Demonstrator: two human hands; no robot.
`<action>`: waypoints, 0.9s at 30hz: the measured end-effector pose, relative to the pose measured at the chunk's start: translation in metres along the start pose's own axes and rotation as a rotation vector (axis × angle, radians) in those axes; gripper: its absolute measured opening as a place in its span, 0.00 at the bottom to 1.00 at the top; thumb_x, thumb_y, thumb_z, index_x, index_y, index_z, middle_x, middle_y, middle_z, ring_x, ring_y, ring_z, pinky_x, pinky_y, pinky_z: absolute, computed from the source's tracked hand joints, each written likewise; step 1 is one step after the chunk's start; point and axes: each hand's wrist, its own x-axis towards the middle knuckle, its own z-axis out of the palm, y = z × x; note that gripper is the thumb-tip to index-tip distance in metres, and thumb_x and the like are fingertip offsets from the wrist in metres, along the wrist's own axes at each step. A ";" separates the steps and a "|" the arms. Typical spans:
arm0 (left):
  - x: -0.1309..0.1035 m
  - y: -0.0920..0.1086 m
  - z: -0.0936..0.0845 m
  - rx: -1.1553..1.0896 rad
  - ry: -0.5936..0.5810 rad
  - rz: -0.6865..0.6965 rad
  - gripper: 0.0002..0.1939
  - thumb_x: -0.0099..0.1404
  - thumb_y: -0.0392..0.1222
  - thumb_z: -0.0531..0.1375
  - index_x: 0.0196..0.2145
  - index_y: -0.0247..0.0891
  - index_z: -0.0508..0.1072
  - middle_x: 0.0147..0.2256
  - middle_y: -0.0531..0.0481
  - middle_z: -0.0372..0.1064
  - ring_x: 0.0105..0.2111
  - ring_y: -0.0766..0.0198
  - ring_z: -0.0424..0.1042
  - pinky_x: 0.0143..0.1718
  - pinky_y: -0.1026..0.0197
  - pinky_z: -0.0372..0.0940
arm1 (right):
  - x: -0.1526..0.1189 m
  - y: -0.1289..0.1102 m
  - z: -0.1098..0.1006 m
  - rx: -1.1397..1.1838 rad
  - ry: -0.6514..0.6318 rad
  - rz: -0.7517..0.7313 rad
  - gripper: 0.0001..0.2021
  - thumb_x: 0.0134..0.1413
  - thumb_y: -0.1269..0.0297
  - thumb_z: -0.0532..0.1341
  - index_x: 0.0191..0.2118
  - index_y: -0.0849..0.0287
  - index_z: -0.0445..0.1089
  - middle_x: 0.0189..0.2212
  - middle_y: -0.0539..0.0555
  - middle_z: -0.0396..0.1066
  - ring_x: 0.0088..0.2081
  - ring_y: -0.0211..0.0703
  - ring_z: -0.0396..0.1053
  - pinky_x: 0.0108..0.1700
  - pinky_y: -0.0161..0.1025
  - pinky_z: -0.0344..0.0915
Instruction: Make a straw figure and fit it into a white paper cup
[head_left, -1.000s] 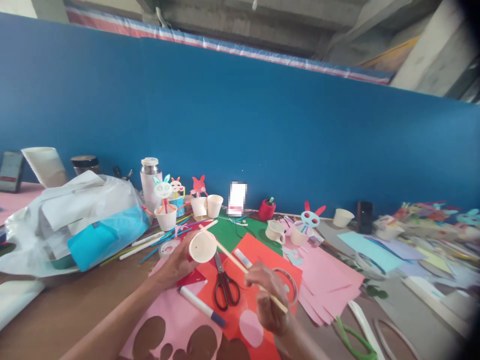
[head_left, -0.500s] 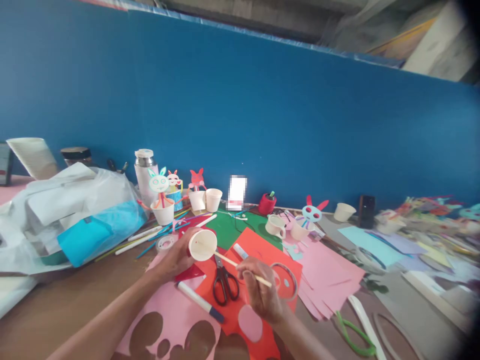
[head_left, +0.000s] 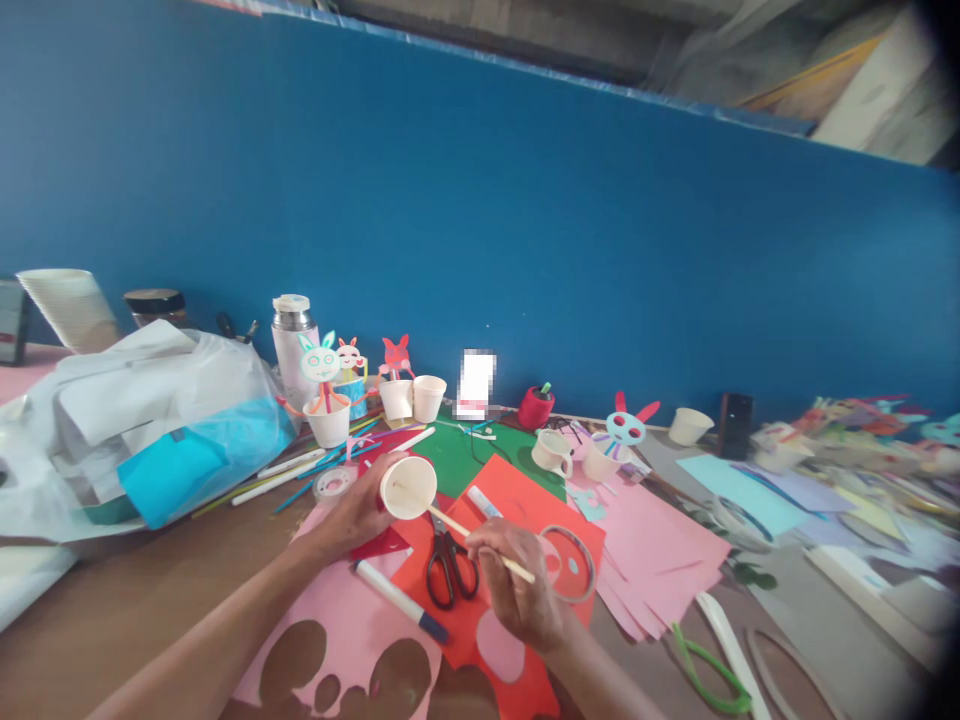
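Over the middle of the cluttered surface (head_left: 172,610), we hold a white paper cup (head_left: 411,488) in our left hand (head_left: 367,518), fingers wrapped around its side and its open mouth tipped towards us. Our right hand (head_left: 517,580) is closed on a thin pale stick (head_left: 448,519), whose far end reaches into the cup; we cannot tell whether the tip touches the bottom. The near end pokes out past our knuckles.

Below, between our two hands, black-handled scissors (head_left: 442,570) lie with their handles towards us on a bright red-orange sheet (head_left: 517,500). Just left of them is a white marker (head_left: 397,598) with a dark cap, slanting across pink paper (head_left: 345,590) that has rounded holes cut in it. A loose pink oval (head_left: 501,645) rests on the red-orange sheet, near our right wrist. Beyond the cup we see a green sheet (head_left: 450,455), and at its back left two paper cups side by side, a red rabbit-eared figure (head_left: 397,355) rising from the left one.
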 end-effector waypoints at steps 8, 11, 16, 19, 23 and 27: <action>0.002 0.004 -0.002 -0.018 -0.034 -0.026 0.28 0.53 0.34 0.58 0.52 0.37 0.57 0.48 0.42 0.63 0.48 0.54 0.63 0.48 0.51 0.61 | 0.003 -0.004 -0.003 0.014 -0.010 0.017 0.10 0.57 0.73 0.49 0.41 0.53 0.61 0.28 0.54 0.68 0.32 0.44 0.66 0.35 0.44 0.63; 0.002 0.004 -0.002 -0.024 -0.044 -0.021 0.27 0.54 0.34 0.58 0.52 0.38 0.58 0.48 0.42 0.62 0.49 0.54 0.63 0.49 0.51 0.60 | 0.003 -0.005 -0.003 0.020 -0.014 0.019 0.11 0.56 0.74 0.49 0.41 0.53 0.61 0.29 0.54 0.68 0.33 0.43 0.66 0.36 0.44 0.64; 0.003 0.002 0.001 0.007 -0.023 0.023 0.24 0.54 0.34 0.58 0.49 0.38 0.60 0.47 0.42 0.63 0.48 0.54 0.63 0.48 0.51 0.61 | 0.002 -0.005 -0.003 0.007 -0.015 0.028 0.11 0.55 0.74 0.50 0.41 0.53 0.61 0.31 0.55 0.69 0.35 0.44 0.66 0.36 0.45 0.64; 0.003 0.003 0.001 0.013 -0.023 0.028 0.24 0.54 0.33 0.58 0.50 0.38 0.60 0.47 0.42 0.63 0.49 0.54 0.63 0.48 0.51 0.60 | 0.002 -0.005 -0.003 0.001 -0.008 0.009 0.12 0.55 0.75 0.50 0.42 0.53 0.61 0.32 0.55 0.69 0.35 0.44 0.66 0.37 0.44 0.64; 0.003 0.002 0.000 -0.003 -0.048 0.019 0.26 0.54 0.32 0.57 0.51 0.38 0.58 0.47 0.42 0.63 0.49 0.54 0.62 0.49 0.51 0.60 | 0.003 -0.005 -0.002 -0.018 -0.015 -0.007 0.12 0.55 0.75 0.50 0.42 0.54 0.61 0.31 0.55 0.69 0.35 0.44 0.67 0.37 0.45 0.65; 0.003 0.000 0.003 -0.012 -0.090 0.060 0.27 0.55 0.31 0.57 0.52 0.38 0.57 0.46 0.42 0.65 0.47 0.55 0.65 0.48 0.52 0.61 | 0.001 -0.005 0.001 -0.032 -0.027 -0.029 0.12 0.55 0.75 0.50 0.42 0.54 0.62 0.31 0.54 0.69 0.35 0.44 0.67 0.38 0.45 0.66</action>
